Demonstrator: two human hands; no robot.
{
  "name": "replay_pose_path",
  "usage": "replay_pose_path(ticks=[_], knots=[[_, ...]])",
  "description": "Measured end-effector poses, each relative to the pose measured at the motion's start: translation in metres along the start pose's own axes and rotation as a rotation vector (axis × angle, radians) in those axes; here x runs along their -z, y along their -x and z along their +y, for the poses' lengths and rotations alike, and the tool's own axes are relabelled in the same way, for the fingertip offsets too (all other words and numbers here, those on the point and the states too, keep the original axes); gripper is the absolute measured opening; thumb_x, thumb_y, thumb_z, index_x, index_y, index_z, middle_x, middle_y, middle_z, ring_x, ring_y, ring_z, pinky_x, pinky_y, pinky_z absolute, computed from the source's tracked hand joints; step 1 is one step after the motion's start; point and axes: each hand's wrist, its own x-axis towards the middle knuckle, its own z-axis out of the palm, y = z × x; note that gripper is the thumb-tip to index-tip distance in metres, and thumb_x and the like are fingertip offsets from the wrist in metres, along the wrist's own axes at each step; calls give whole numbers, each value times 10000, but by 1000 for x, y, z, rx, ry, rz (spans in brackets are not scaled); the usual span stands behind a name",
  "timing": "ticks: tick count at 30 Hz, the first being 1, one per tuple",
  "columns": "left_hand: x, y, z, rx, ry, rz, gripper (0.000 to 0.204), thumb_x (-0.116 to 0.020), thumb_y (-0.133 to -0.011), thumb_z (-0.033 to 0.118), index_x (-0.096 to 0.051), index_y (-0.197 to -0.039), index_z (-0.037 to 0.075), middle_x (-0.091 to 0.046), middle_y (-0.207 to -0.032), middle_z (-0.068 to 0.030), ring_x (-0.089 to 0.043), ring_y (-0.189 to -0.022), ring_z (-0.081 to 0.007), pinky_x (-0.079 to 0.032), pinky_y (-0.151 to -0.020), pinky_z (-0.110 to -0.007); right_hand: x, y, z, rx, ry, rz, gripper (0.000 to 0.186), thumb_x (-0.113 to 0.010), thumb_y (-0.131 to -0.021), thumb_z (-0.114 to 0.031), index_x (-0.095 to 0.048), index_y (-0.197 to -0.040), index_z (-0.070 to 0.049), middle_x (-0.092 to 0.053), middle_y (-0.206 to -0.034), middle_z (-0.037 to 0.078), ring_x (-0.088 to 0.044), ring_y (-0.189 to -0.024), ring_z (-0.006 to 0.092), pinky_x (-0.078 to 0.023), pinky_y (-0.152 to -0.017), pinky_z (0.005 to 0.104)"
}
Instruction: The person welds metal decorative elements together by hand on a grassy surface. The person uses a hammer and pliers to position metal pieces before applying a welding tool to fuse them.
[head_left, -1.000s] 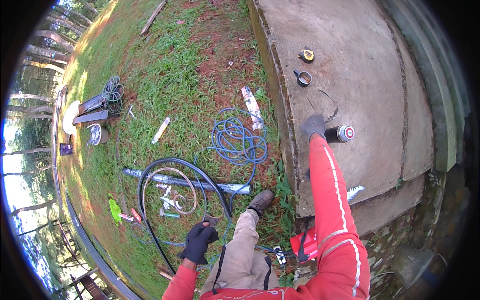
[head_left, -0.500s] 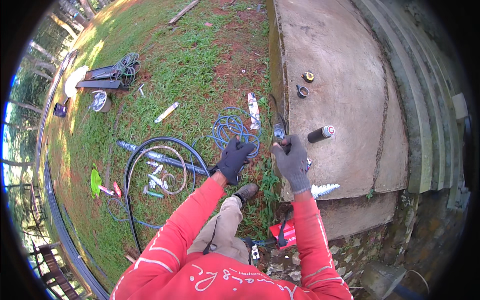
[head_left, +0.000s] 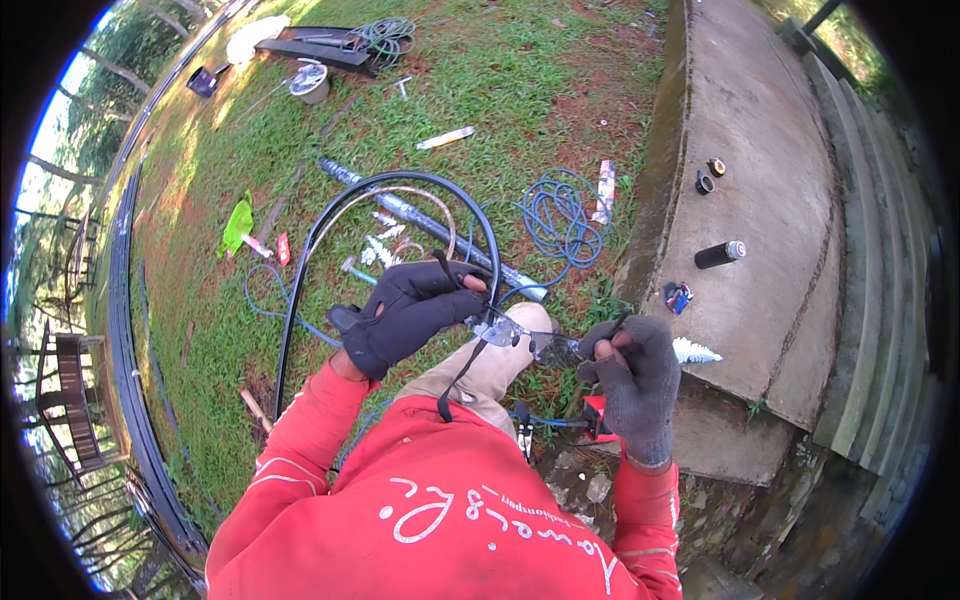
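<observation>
A pair of safety glasses (head_left: 505, 332) with smudged clear lenses stretches between my two gloved hands, above my trouser leg. My left hand (head_left: 405, 312), in a dark glove, pinches one side of them near a temple arm. The other side is gripped by my right hand (head_left: 640, 380), in a worn grey glove with fingertips bare. A dark strap (head_left: 462, 378) hangs down below the left side of the glasses, in front of my red top. Behind my left hand stands part of a black hose loop (head_left: 425, 178) on the grass.
On the concrete ledge (head_left: 740, 150) at right lie a black bottle (head_left: 720, 255), a black cup (head_left: 705, 184) and a small red-blue item (head_left: 678, 297). Blue rope (head_left: 560, 220), a long pipe (head_left: 400, 206), a bucket (head_left: 311, 85) and a green bag (head_left: 237, 225) lie across the grass.
Both hands have come closer to my body, and my left hand now holds the glasses too, which were at my right hand. My view has shifted, with the ledge moving rightward.
</observation>
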Motion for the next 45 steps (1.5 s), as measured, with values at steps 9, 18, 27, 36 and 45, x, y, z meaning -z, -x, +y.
replay_pose_path(ticks=[9, 18, 27, 36, 45], knots=[[68, 137, 121, -715, -661, 297, 295, -892, -858, 67, -851, -1148, 28, -824, -1054, -166, -799, -963, -329, -680, -896, -428, -82, 10, -86, 402, -102, -55, 281, -660, -1053, 70, -562, -1283, -60, -753, -1128, 204, -748, -837, 199, -641, -668, 308], [112, 205, 161, -1041, -581, 376, 277, -880, -869, 84, -839, -1140, 43, -812, -1017, -152, -783, -918, -318, -665, -847, -421, -157, -18, -117, 636, -271, -328, 262, -657, -1060, 57, -579, -1285, -51, -752, -1127, 198, -744, -840, 201, -634, -673, 310], [225, 215, 178, -1248, -292, 412, 263, -862, -891, 93, -824, -1148, 54, -801, -1002, -137, -766, -888, -294, -642, -808, -405, -272, -87, -123, 693, -364, -498, 244, -653, -1066, 44, -595, -1287, -43, -751, -1125, 191, -739, -843, 204, -627, -677, 313], [482, 171, 153, -1286, -172, 400, 248, -844, -913, 102, -809, -1155, 64, -791, -986, -122, -750, -857, -271, -618, -769, -390, -493, -191, -89, 697, -390, -527, 229, -650, -1073, 31, -612, -1289, -34, -750, -1123, 185, -735, -845, 206, -621, -682, 315], [856, 87, 129, -1199, -46, 441, 233, -826, -934, 111, -794, -1163, 74, -780, -971, -107, -733, -827, -248, -594, -731, -375, -822, -344, -47, 604, -332, -467, 217, -646, -1080, 17, -629, -1291, -25, -748, -1121, 179, -730, -848, 208, -614, -687, 317]])
